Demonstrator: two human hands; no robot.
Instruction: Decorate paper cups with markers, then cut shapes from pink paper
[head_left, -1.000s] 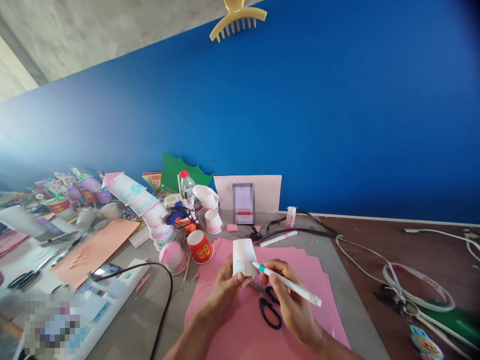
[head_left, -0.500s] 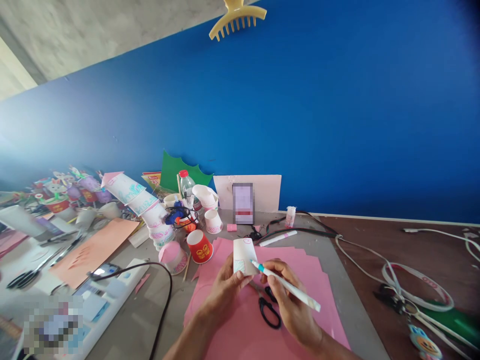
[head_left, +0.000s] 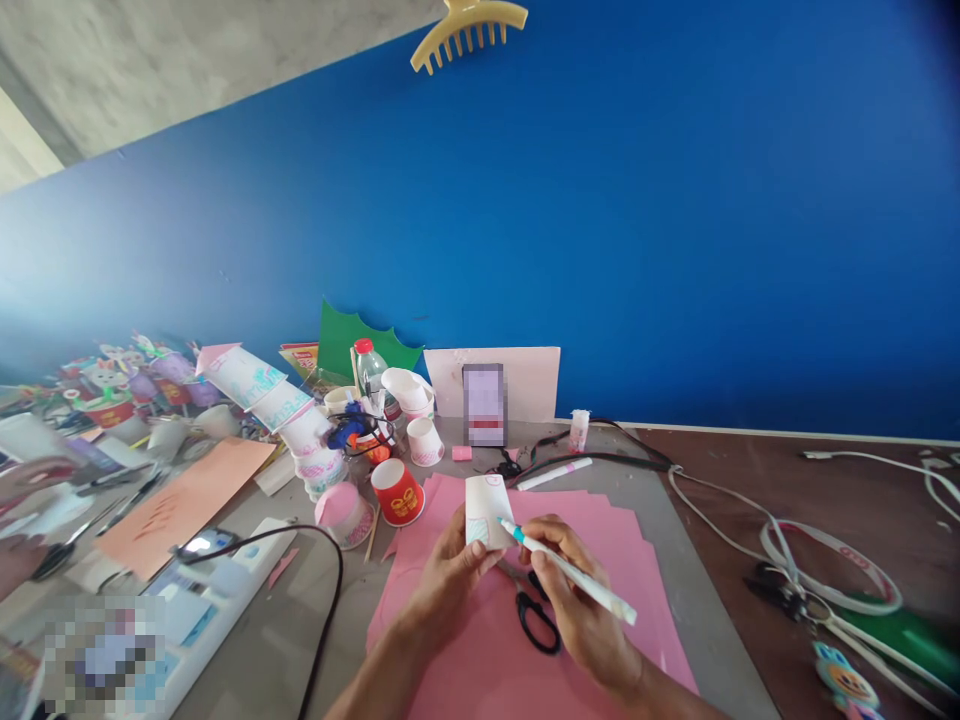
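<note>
My left hand (head_left: 448, 572) is closed on a white paper cup (head_left: 489, 505), its thumb on the near side. The cup bears a teal hatched patch low on the left and a small pink outline near the top. In my right hand (head_left: 577, 600) is a white marker pen (head_left: 577, 575) with a teal end, its tip at the cup's side. Pink paper sheets (head_left: 480, 660) lie beneath both hands. Between my hands rest scissors with black handles (head_left: 537, 620), their blades partly hidden by my left hand and the cup.
A red paper cup (head_left: 397, 492), a pink-topped cup (head_left: 345, 513) and a leaning stack of decorated cups (head_left: 277, 405) stand to the left. Behind are a phone (head_left: 485, 405) and a capped marker (head_left: 555, 474). Cables run along both sides. Another person's hand (head_left: 19, 562) shows at far left.
The marker tip has shifted very slightly on the cup's side. At the far left, another person's hands have come into view near the scissors there.
</note>
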